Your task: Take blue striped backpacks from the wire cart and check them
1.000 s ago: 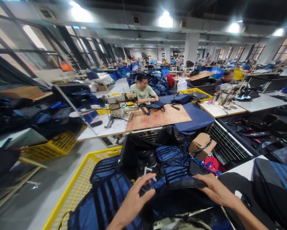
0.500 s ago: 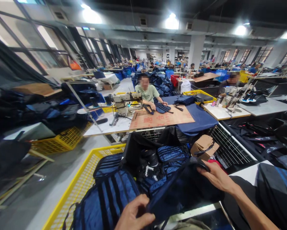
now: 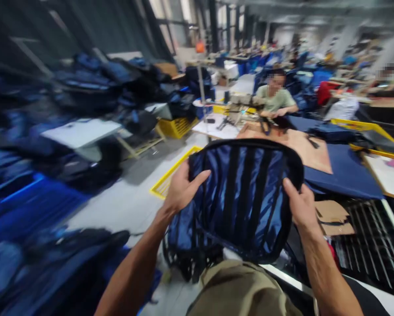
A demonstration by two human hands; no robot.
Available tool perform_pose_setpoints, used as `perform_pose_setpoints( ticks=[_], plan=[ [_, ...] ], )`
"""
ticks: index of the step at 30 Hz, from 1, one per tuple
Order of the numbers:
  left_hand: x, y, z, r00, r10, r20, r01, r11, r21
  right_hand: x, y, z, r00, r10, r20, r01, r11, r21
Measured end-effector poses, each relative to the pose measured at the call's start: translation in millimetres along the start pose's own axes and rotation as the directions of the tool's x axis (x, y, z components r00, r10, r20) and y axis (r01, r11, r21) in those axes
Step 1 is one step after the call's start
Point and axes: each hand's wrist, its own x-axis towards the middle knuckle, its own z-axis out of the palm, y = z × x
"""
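Note:
Held up in front of my body is a blue backpack panel (image 3: 246, 193) with black vertical straps and a black edge all round. My left hand (image 3: 185, 186) grips its left side, thumb on the face and fingers out of sight behind. On the opposite side my right hand (image 3: 300, 204) clasps the black edge in the same way. More blue fabric with dark straps hangs below the panel at the lower left. I cannot tell whether the whole is a finished backpack.
A yellow crate (image 3: 170, 175) stands beyond my left hand. Ahead, a co-worker (image 3: 277, 94) sits at a sewing table with a cardboard sheet (image 3: 310, 149). A cardboard box (image 3: 335, 217) and a wire rack (image 3: 371, 237) are at the right. Blue bags lie piled at the left.
My view has swung left and down. The dark piece I held low at the right is now raised, with its blue strapped face showing. My left hand has closed on its left side.

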Motion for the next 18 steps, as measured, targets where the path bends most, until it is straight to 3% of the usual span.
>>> perform_pose_setpoints(
  ticks=[2, 5, 9, 11, 14, 16, 18],
  plan=[
    [-4, -10, -7.0, 0.998, -0.066, 0.01, 0.066, 0.996, 0.063, 15, 9, 20, 0.999, 0.05, 0.019, -0.051, 0.996, 0.077],
    [-8, -39, -18.9, 0.994, -0.093, -0.051, 0.104, 0.948, 0.302, 35, 32, 68, 0.987, 0.056, 0.151, -0.075, 0.99, 0.123],
    [-19, -109, -26.3, 0.962, -0.269, -0.049, 0.258, 0.837, 0.482, 52, 90, 147, 0.947, 0.062, 0.314, -0.079, 0.996, 0.04],
    [-42, -148, -16.6, 0.928, -0.369, -0.05, 0.332, 0.757, 0.562, 53, 130, 174, 0.906, 0.16, 0.393, -0.138, 0.987, -0.084],
    [-111, -189, 15.2, 0.906, -0.419, 0.065, 0.254, 0.661, 0.706, 35, 192, 177, 0.847, 0.34, 0.409, -0.266, 0.937, -0.227],
    [-168, -199, 40.4, 0.862, -0.41, 0.299, 0.099, 0.714, 0.694, 14, 227, 155, 0.79, 0.458, 0.408, -0.359, 0.884, -0.298],
    [-216, -200, 61.0, 0.811, -0.416, 0.412, 0.048, 0.749, 0.661, -9, 254, 123, 0.708, 0.578, 0.406, -0.453, 0.813, -0.367]
  ],
)
